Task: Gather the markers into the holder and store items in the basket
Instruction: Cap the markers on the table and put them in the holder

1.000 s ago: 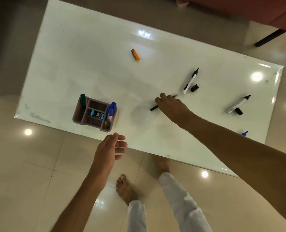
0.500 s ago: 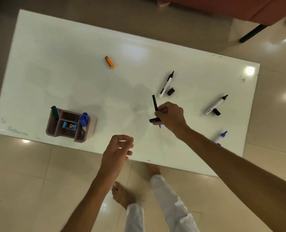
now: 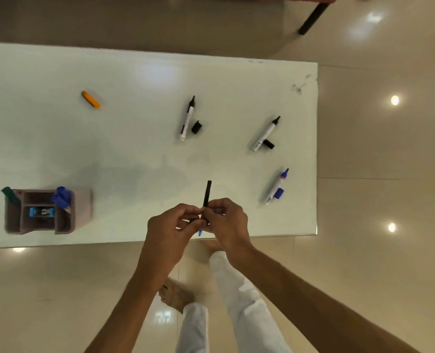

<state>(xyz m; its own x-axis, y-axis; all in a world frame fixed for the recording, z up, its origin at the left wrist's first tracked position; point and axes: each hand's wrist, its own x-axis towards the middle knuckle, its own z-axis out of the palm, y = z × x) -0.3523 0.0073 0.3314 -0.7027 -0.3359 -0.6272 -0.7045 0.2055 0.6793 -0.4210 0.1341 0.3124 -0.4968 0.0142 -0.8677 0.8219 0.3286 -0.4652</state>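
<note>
We see a white table with a compartmented holder at its near left, already carrying blue markers. Our two hands meet over the table's near edge: the right hand pinches a thin black pen that points away from us, a blue tip showing below, while the left hand pinches its lower end, fingers of both curled together. Three uncapped markers lie well apart beyond: two black-tipped, one blue.
</note>
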